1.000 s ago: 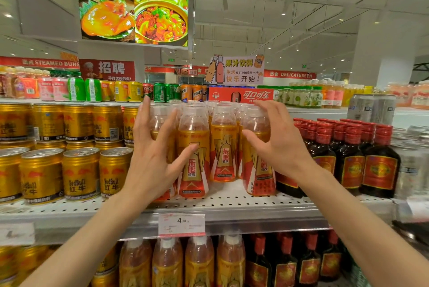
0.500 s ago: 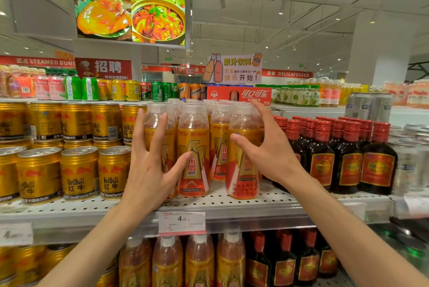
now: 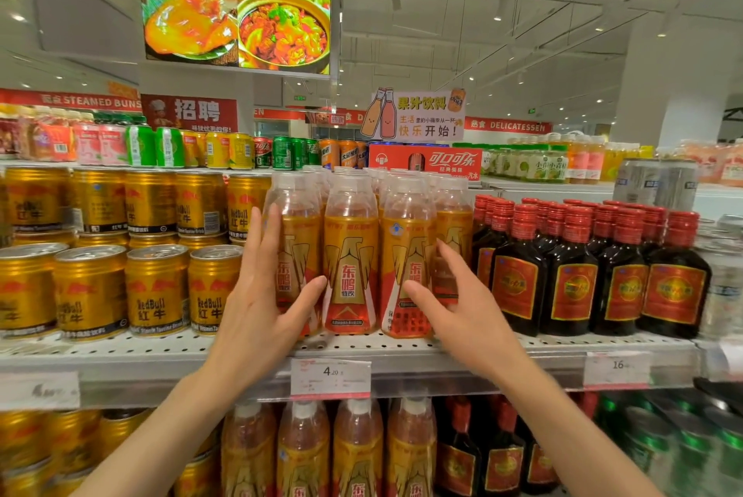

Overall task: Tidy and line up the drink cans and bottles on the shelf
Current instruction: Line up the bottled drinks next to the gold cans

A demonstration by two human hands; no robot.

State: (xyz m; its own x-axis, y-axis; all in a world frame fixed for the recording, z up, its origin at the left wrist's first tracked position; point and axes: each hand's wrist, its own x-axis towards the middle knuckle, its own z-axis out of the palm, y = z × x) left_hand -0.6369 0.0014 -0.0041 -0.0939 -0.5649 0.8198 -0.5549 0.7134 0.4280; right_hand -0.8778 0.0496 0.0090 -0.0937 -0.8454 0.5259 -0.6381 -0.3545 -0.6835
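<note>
Orange bottles (image 3: 350, 255) with clear caps stand upright in a front row of three on the perforated shelf (image 3: 161, 352), with further rows of the same drink packed behind them. Left hand (image 3: 263, 307) lies against the leftmost front bottle (image 3: 297, 251), fingers straight and held together along its left flank, thumb spread across its lower label toward the middle bottle. Right hand (image 3: 462, 311) mirrors it at the rightmost front bottle (image 3: 408, 267): thumb tip against the label, fingers reaching round the right side, nearly straight; whether they press that bottle or the one behind it cannot be told from this angle. Neither hand is closed round anything; the front row sits bracketed between the two palms.

Just left of the bottles, gold cans (image 3: 157, 287) are stacked in two tiers, the front lower tier showing silver lids. Just right, dark bottles (image 3: 571, 279) with red caps and red-and-gold labels stand in tight ranks. A price tag (image 3: 329, 378) reading 4.20 hangs on the shelf edge below the middle bottle. Below that shelf, more orange and dark bottles stand on the lower shelf. Behind and above, a red drinks carton (image 3: 426, 163) carries a juice sign (image 3: 416, 114), and a food screen (image 3: 237, 16) hangs from the ceiling.
</note>
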